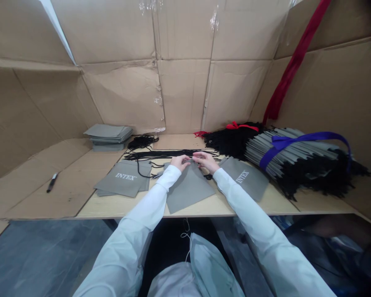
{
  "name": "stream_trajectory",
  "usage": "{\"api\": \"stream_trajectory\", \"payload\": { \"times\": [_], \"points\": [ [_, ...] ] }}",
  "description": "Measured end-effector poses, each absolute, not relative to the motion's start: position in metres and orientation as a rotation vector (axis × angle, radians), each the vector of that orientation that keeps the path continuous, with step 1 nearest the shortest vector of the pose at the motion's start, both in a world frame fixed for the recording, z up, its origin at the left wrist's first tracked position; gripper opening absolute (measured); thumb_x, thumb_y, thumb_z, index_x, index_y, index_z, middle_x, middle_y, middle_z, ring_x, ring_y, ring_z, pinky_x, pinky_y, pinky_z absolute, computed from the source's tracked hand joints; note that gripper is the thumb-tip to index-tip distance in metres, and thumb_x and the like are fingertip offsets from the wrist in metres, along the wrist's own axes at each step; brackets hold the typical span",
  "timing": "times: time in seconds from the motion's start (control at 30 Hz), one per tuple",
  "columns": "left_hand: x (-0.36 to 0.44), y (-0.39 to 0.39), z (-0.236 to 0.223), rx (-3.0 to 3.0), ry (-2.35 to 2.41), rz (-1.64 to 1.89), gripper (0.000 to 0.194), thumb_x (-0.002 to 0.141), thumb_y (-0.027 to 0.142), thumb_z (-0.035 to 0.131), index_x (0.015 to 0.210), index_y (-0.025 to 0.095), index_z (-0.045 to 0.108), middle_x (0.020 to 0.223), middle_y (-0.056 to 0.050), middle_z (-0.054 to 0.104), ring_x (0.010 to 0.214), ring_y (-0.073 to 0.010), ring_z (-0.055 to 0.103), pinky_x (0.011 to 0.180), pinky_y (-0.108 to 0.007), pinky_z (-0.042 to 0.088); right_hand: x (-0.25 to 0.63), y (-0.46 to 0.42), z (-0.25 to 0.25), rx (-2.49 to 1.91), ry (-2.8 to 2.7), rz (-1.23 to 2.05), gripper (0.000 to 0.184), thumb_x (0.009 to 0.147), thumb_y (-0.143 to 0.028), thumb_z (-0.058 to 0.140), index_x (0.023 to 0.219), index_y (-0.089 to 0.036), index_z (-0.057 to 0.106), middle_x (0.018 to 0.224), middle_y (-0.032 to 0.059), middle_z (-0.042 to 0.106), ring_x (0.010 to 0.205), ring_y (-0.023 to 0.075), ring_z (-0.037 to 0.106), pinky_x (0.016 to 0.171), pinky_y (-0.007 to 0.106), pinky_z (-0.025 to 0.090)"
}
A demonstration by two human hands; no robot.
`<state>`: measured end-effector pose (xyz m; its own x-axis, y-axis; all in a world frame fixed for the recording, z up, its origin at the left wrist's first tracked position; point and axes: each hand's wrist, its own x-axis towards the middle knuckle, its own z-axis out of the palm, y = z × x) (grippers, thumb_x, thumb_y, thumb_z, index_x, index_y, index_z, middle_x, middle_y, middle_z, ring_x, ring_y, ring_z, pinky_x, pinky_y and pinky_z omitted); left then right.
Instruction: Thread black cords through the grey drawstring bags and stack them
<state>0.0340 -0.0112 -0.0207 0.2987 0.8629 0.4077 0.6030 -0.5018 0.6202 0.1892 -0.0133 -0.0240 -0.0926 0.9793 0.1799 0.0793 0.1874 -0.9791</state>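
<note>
Both hands on one grey pouch

Left hand (181,162) and right hand (205,161) pinch the top of the pouch (188,189), which sits at the table's (117,208) front edge, around the middle.

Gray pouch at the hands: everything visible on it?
The gray pouch looks like fabric: flat, with straight edges and no print on the visible face. It lies askew on the tabletop, one corner toward the person, between INTEX-printed pouches. The left hand and right hand are at its far end, partly hiding it.
</note>
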Motion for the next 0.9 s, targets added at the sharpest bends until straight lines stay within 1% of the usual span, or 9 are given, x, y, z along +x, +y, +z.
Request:
{"api": "stream_trajectory", "payload": {
  "times": [0.07, 0.17, 0.27, 0.4, 0.47, 0.53, 0.63, 0.77, 0.9],
  "points": [
    [0.035, -0.013, -0.021, 2.267, 1.291, 1.026, 0.017, 0.064, 0.018, 0.057, 0.081, 0.018, 0.061, 0.080, -0.002, 0.064, 0.073, -0.0118, 0.057, 0.073, -0.023, 0.043, 0.188, -0.013, -0.026, -1.052, -1.478, 1.090, 0.040, 0.052, -0.032, 0.066, 0.089, -0.018, 0.058, 0.080, 0.0038, 0.061, 0.061, 0.0096, 0.052, 0.044, 0.018, 0.038],
    [0.036, -0.014, -0.019, 2.302, 1.245, 1.074, 0.019, 0.064, 0.020, 0.057, 0.083, 0.018, 0.061, 0.082, -0.003, 0.063, 0.073, -0.0119, 0.056, 0.071, -0.023, 0.043, 0.189, -0.010, -0.028, -1.060, -1.495, 1.078, 0.033, 0.052, -0.033, 0.065, 0.079, -0.015, 0.062, 0.066, 0.0014, 0.060, 0.053, 0.0074, 0.048, 0.046, 0.019, 0.036],
    [0.030, -0.010, -0.014, 2.227, 1.215, 1.264, 0.021, 0.063, 0.023, 0.057, 0.083, 0.017, 0.061, 0.083, -0.004, 0.062, 0.071, -0.0115, 0.055, 0.068, -0.021, 0.042, 0.199, -0.005, -0.025, -1.097, -1.382, 1.067, 0.030, 0.050, -0.033, 0.066, 0.073, -0.014, 0.063, 0.059, -0.0002, 0.057, 0.050, 0.0065, 0.045, 0.048, 0.020, 0.035],
    [0.007, 0.003, -0.007, 1.977, 1.432, 1.415, 0.018, 0.065, 0.029, 0.054, 0.072, 0.015, 0.063, 0.069, -0.003, 0.063, 0.062, -0.0109, 0.053, 0.064, -0.022, 0.041, 0.223, -0.001, -0.017, -1.114, -1.162, 1.062, 0.034, 0.048, -0.033, 0.067, 0.075, -0.014, 0.063, 0.059, -0.0001, 0.057, 0.048, 0.0061, 0.045, 0.046, 0.020, 0.033],
    [-0.006, 0.011, -0.006, 1.826, 1.514, 1.369, 0.021, 0.063, 0.034, 0.056, 0.064, 0.015, 0.063, 0.062, -0.003, 0.061, 0.058, -0.0107, 0.052, 0.061, -0.022, 0.040, 0.234, 0.001, -0.015, -1.119, -1.093, 1.022, 0.035, 0.046, -0.033, 0.068, 0.075, -0.014, 0.063, 0.057, -0.0007, 0.056, 0.046, 0.0054, 0.043, 0.043, 0.019, 0.031],
    [-0.016, 0.017, -0.007, 1.684, 1.454, 1.275, 0.023, 0.059, 0.037, 0.058, 0.061, 0.014, 0.062, 0.057, -0.002, 0.060, 0.051, -0.0091, 0.049, 0.056, -0.022, 0.040, 0.243, 0.004, -0.017, -1.125, -1.056, 0.996, 0.035, 0.045, -0.032, 0.069, 0.075, -0.014, 0.063, 0.055, -0.0014, 0.056, 0.044, 0.0052, 0.042, 0.042, 0.019, 0.030],
    [-0.023, 0.019, -0.010, 1.550, 1.294, 1.128, 0.023, 0.050, 0.033, 0.065, 0.060, 0.012, 0.062, 0.051, -0.001, 0.057, 0.043, -0.0064, 0.044, 0.049, -0.021, 0.039, 0.248, 0.008, -0.020, -1.110, -1.033, 0.983, 0.033, 0.044, -0.032, 0.069, 0.073, -0.015, 0.063, 0.055, -0.0014, 0.056, 0.046, 0.0062, 0.044, 0.044, 0.020, 0.032],
    [-0.021, 0.015, -0.011, 1.417, 1.191, 1.021, 0.030, 0.038, 0.023, 0.073, 0.064, 0.011, 0.062, 0.051, -0.001, 0.057, 0.045, -0.0076, 0.049, 0.050, -0.023, 0.042, 0.250, 0.009, -0.022, -1.097, -1.007, 1.001, 0.033, 0.043, -0.030, 0.070, 0.072, -0.015, 0.063, 0.058, -0.0006, 0.058, 0.050, 0.0076, 0.047, 0.048, 0.021, 0.036],
    [-0.020, 0.014, -0.011, 1.266, 1.110, 1.055, 0.031, 0.037, 0.014, 0.073, 0.064, 0.009, 0.059, 0.053, -0.003, 0.059, 0.048, -0.0103, 0.053, 0.052, -0.025, 0.046, 0.252, 0.009, -0.022, -1.095, -0.995, 1.013, 0.033, 0.043, -0.029, 0.070, 0.072, -0.015, 0.063, 0.059, -0.0005, 0.058, 0.050, 0.0074, 0.047, 0.047, 0.021, 0.036]
  ]
}}
